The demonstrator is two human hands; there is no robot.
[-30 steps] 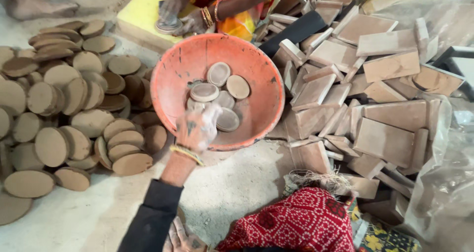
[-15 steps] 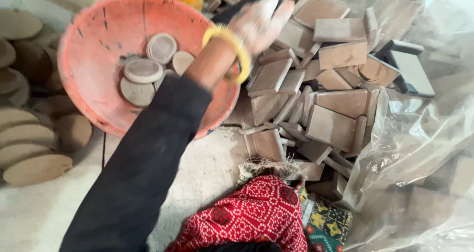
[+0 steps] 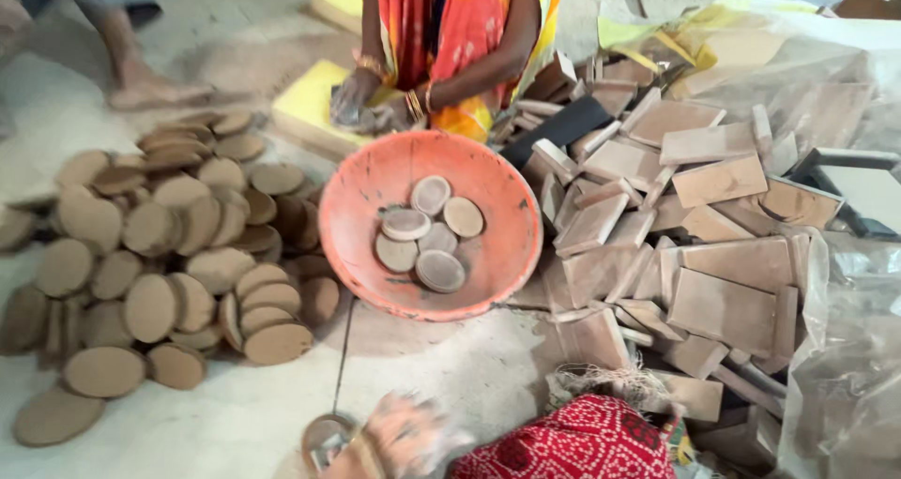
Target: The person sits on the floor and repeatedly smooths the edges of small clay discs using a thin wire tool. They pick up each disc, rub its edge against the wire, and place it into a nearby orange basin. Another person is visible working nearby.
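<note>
Left hand has pulled back from over the far blocks and now sits low at the near edge of the view, close to the body. It's motion-blurred, so I can't tell whether the fingers are spread or closed.

Round brown disc is just left of that hand, on the pale floor at the near edge. Touching or just beside, can't tell, and I can't see a grip on it. Right hand is out of frame.

Red patterned cloth is just right of the hand, probably the person's lap, so the hand is working right at the knee.

Orange basin sits centre, a short reach beyond the hand, with a few flat discs loose in its bottom. It looks like a staging bowl.

Left of the basin is the disc pile, overlapped in rows. Right is a heap of rectangular blocks, loosely dumped. The shapes are kept on separate sides.

Far side: a co-worker's hands close together over a yellow pad, apparently rubbing a piece. Clear plastic sheet lies at the right edge.
</note>
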